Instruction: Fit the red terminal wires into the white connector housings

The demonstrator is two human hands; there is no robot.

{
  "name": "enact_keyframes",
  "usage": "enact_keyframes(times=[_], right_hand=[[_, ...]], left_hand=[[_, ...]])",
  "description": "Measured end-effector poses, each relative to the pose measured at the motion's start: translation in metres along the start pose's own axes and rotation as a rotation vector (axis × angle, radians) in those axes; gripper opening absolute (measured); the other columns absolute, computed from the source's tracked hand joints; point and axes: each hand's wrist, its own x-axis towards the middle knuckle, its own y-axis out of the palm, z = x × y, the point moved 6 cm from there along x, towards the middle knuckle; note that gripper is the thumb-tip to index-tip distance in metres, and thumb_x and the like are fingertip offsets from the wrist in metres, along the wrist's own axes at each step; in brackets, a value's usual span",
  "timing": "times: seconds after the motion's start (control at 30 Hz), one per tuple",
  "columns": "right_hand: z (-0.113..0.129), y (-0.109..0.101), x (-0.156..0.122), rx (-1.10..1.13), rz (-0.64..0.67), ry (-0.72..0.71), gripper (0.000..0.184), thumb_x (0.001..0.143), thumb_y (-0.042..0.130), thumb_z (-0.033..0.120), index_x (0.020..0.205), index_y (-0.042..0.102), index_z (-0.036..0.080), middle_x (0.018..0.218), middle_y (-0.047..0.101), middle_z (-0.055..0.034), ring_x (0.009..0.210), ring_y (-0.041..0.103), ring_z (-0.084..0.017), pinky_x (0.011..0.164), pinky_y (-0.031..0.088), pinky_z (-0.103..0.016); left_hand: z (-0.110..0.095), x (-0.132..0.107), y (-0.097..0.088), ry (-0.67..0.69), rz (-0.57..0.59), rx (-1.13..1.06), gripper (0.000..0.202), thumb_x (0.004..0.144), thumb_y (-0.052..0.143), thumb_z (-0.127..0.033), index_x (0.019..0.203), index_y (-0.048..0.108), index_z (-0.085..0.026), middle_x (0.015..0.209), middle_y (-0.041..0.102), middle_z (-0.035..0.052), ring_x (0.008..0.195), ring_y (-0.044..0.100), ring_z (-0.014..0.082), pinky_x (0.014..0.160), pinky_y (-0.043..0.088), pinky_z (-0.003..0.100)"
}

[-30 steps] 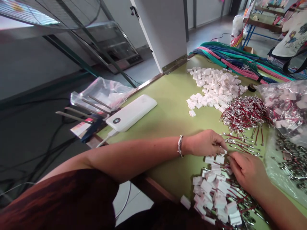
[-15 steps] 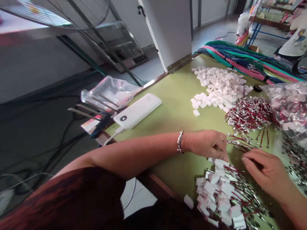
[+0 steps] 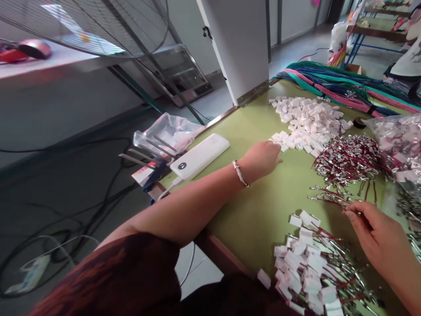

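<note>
My left hand [image 3: 263, 160], wearing a silver bracelet, reaches over the table at the near edge of a pile of white plastic connector housings [image 3: 305, 125]. Its fingers are curled down, and whatever is under the fingertips is hidden. On the right, my right hand [image 3: 378, 230] pinches the end of a short red terminal wire [image 3: 342, 204] beside a few similar wires laid loose. Behind them is a heap of red wires with silver terminals [image 3: 348, 158]. Nearer to me lies a pile of white housings with red wires in them [image 3: 305, 267].
A white power bank [image 3: 200, 156] with a cable lies by the left table edge, near a clear plastic bag [image 3: 167, 129]. Bundled green, blue and pink wires [image 3: 342, 90] cross the back. A filled plastic bag [image 3: 397, 145] and a tape roll [image 3: 359, 122] stand at right.
My left hand has moved away from the near housings, up and left to the far white pile. My right hand stays by the loose wires, fingertips now on them. The view has shifted slightly.
</note>
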Motion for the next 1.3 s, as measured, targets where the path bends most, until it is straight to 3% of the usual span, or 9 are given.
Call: enact_keyframes(times=[0.17,0.3,0.37,0.47,0.57,0.7,0.8,1.03,1.3], right_hand=[[-0.012,0.001,0.004,0.283,0.052,0.313,0.021,0.090,0.048,0.037,0.077,0.056,0.022,0.061,0.060,0.0021,0.054,0.055,-0.013,0.052,0.043,-0.024],[-0.017,0.005,0.005,0.371,0.039,0.362,0.018,0.084,0.056,0.037,0.084,0.064,0.021,0.066,0.066,-0.0009,0.058,0.060,-0.016,0.054,0.047,-0.026],[-0.017,0.006,0.004,0.363,0.038,0.360,0.019,0.083,0.057,0.037,0.083,0.067,0.021,0.067,0.067,-0.0011,0.060,0.061,-0.016,0.056,0.048,-0.027],[-0.012,0.004,0.004,0.337,0.043,0.343,0.021,0.084,0.056,0.038,0.077,0.067,0.021,0.063,0.064,0.0006,0.057,0.058,-0.015,0.055,0.046,-0.025],[-0.005,0.000,0.004,0.337,0.031,0.351,0.025,0.087,0.053,0.040,0.074,0.064,0.022,0.058,0.057,0.0022,0.053,0.052,-0.013,0.050,0.041,-0.024],[0.003,0.001,0.003,0.404,0.096,0.361,0.028,0.089,0.051,0.042,0.075,0.062,0.022,0.054,0.049,0.0038,0.050,0.044,-0.012,0.045,0.036,-0.023],[0.010,0.005,0.004,0.450,0.176,0.317,0.029,0.090,0.049,0.043,0.076,0.063,0.021,0.055,0.049,0.0034,0.050,0.043,-0.012,0.044,0.035,-0.022],[0.024,0.014,0.007,0.437,0.229,0.228,0.029,0.091,0.048,0.040,0.073,0.062,0.023,0.061,0.057,0.0028,0.056,0.051,-0.012,0.051,0.042,-0.023],[0.027,0.017,0.008,0.394,0.330,0.178,0.031,0.091,0.045,0.036,0.068,0.060,0.022,0.057,0.054,0.0032,0.053,0.050,-0.012,0.048,0.040,-0.022]], left_hand=[[-0.020,-0.005,0.009,0.257,-0.169,-0.209,0.029,0.086,0.045,-0.006,0.097,0.070,-0.015,0.091,0.063,0.0101,0.087,0.059,0.0192,0.075,0.047,0.030],[-0.031,-0.008,0.014,0.418,-0.291,-0.474,0.033,0.084,0.046,-0.006,0.106,0.068,-0.015,0.089,0.062,0.0090,0.088,0.057,0.0177,0.078,0.049,0.031],[-0.033,-0.008,0.014,0.432,-0.307,-0.544,0.032,0.085,0.048,-0.007,0.111,0.067,-0.014,0.090,0.063,0.0093,0.088,0.056,0.0176,0.080,0.049,0.033],[-0.034,-0.008,0.009,0.412,-0.302,-0.671,0.021,0.085,0.054,-0.012,0.099,0.070,-0.015,0.086,0.065,0.0078,0.086,0.056,0.0167,0.082,0.049,0.033],[-0.036,-0.012,0.006,0.322,-0.198,-0.935,0.015,0.084,0.056,-0.017,0.092,0.069,-0.015,0.085,0.065,0.0051,0.077,0.057,0.0122,0.075,0.050,0.027],[-0.059,-0.025,0.016,0.269,0.127,-1.360,0.017,0.084,0.054,-0.017,0.095,0.067,-0.013,0.080,0.066,0.0027,0.068,0.057,0.0083,0.066,0.050,0.021],[-0.074,-0.032,0.025,0.257,0.271,-1.509,0.017,0.083,0.057,-0.016,0.095,0.069,-0.013,0.077,0.067,0.0020,0.066,0.058,0.0082,0.068,0.050,0.021],[-0.082,-0.037,0.031,0.297,0.335,-1.577,0.022,0.080,0.064,-0.015,0.101,0.071,-0.014,0.088,0.072,0.0043,0.074,0.060,0.0096,0.074,0.050,0.022],[-0.081,-0.041,0.021,0.294,0.380,-1.467,0.020,0.076,0.068,-0.017,0.095,0.072,-0.012,0.073,0.070,0.0029,0.062,0.060,0.0081,0.060,0.050,0.018]])
